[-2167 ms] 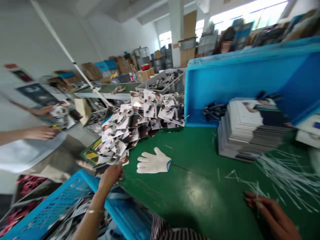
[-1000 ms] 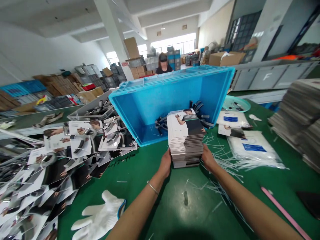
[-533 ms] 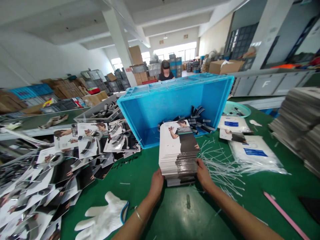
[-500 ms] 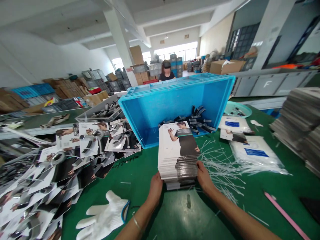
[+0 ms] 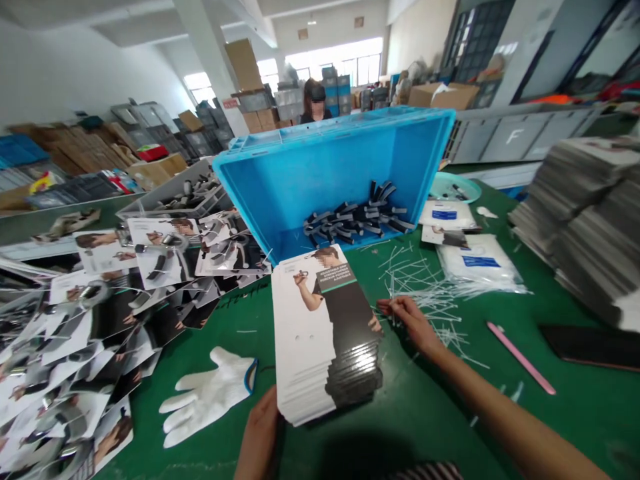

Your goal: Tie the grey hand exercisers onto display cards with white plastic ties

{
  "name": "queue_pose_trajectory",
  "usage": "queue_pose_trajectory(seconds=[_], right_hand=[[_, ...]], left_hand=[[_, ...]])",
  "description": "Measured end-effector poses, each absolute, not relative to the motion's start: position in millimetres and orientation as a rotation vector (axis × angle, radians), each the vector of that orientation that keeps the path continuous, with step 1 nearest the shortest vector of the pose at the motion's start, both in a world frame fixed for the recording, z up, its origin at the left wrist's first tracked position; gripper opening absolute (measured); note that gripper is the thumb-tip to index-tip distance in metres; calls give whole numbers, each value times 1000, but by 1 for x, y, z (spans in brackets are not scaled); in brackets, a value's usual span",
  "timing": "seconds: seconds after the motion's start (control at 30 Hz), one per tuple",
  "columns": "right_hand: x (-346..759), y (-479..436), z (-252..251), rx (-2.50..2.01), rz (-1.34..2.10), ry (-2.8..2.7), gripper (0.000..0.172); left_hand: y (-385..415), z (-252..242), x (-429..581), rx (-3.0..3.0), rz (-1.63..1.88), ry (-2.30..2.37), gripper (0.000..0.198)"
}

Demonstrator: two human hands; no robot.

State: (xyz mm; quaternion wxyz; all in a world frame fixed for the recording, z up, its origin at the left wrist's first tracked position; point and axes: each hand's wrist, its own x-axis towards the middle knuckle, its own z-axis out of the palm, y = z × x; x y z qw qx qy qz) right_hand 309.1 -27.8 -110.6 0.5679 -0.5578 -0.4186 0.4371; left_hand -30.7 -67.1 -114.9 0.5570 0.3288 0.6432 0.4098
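i am resting the left hand (image 5: 261,427) against the card stack (image 5: 320,327) on the tabletop (image 5: 430,420), apparently steadying it; the right hand (image 5: 413,321) is touching loose white ties (image 5: 425,290). i am not discerning either hand's finger closure.

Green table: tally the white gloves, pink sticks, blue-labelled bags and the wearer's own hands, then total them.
White gloves: 1
Pink sticks: 1
Blue-labelled bags: 2, far bag, near bag
Own hands: 2, left hand, right hand
Total: 6
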Motion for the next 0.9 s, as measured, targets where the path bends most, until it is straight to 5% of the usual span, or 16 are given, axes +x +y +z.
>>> queue_pose_trajectory(seconds=[0.37,0.53,0.67,0.8,0.9], right_hand=[[289,-42,-117,-1297,1037,-1073,31],[323,-28,-39,-1276,1042,-1203,23],[308,-46,46,-1277,876,-1654,12],[284,-55,88,-1176,764,-1905,11],[272,-49,88,-1038,1055,-1624,8]], left_hand=[[-55,-82,-34,1101,898,1635,34],[-27,10,-41,1638,1215,1701,31],[-24,80,-3,2620,1133,1065,35],[-22,93,35,2839,969,898,27],[-23,81,37,2500,1078,990,20]])
